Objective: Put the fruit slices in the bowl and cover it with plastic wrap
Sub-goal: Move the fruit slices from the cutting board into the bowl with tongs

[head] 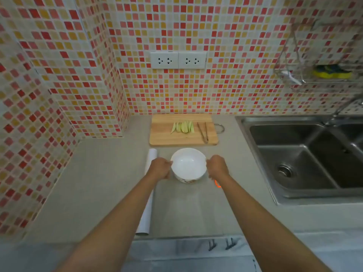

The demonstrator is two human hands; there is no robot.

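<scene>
Both the left hand [160,167] and right hand [217,167] are gripping the round, glossy white bowl [188,165] by its rim on the matte grey counter [94,183], while pale green fruit slices [182,127] and tongs [202,131] are lying on the wooden cutting board [163,134] behind, a plastic wrap roll [146,203] beside.

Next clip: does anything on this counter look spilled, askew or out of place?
Nothing stands out. The fruit slices lie together on the cutting board beside the tongs. The white bowl sits upright and empty between the left hand and right hand.
</scene>
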